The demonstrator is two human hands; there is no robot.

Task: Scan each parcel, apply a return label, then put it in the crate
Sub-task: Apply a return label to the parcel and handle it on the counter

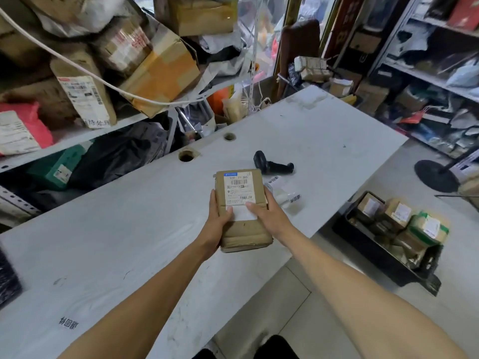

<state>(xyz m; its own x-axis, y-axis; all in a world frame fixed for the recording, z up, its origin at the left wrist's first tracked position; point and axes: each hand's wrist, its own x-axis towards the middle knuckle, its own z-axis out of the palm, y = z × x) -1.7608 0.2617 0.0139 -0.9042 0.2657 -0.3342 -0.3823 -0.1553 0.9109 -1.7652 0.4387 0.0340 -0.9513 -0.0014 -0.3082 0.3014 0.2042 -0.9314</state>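
Both hands, left hand (219, 216) gripping one long edge and right hand (264, 211) pinching the other, held the parcel (242, 211) above the table (324, 141); it seemed light, stiff cardboard, best gripped by its edges.

Flat brown cardboard parcel (242, 209) held face-up above the pale grey surface (129, 229), printed shipping label at its far end, blank white return label (242, 212) across its middle; black handheld scanner (272, 165) lying just beyond; black plastic crate (383, 257) on the floor, holding several parcels.
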